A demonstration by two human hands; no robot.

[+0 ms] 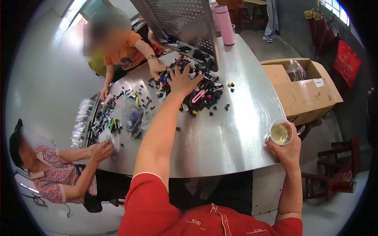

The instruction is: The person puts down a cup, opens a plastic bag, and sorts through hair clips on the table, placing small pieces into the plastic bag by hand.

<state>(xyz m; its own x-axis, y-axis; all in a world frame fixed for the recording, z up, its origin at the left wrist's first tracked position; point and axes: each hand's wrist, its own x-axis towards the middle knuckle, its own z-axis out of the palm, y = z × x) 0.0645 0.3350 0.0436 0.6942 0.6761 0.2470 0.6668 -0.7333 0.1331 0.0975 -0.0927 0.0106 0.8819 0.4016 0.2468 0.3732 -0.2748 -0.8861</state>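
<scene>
While left grip (182, 82) lies spread on clip pile (208, 93), right grip (289, 148) curls around clear cup (280, 133).

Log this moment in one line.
left hand: on hair-clip pile | right hand: holding clear cup, yellowish liquid | perforated metal tray: tilted beside pile

- Clip pile (208, 94), 12 o'clock: mostly blk., some pink/yel./wht.
- Cup (272, 136), 3 o'clock: clear; liquid (280, 134) pale yel.
- Flask (224, 25), 1 o'clock: pink
- Counter (232, 133): silvery gry.
- Wearer's shirt (153, 212), 6 o'clock: red, wht.-trimmed
- Co-worker's shirt (53, 175), 8 o'clock: red/blue/wht. patt.
- Tee (118, 59), 10–11 o'clock: orange, dk.-printed
</scene>
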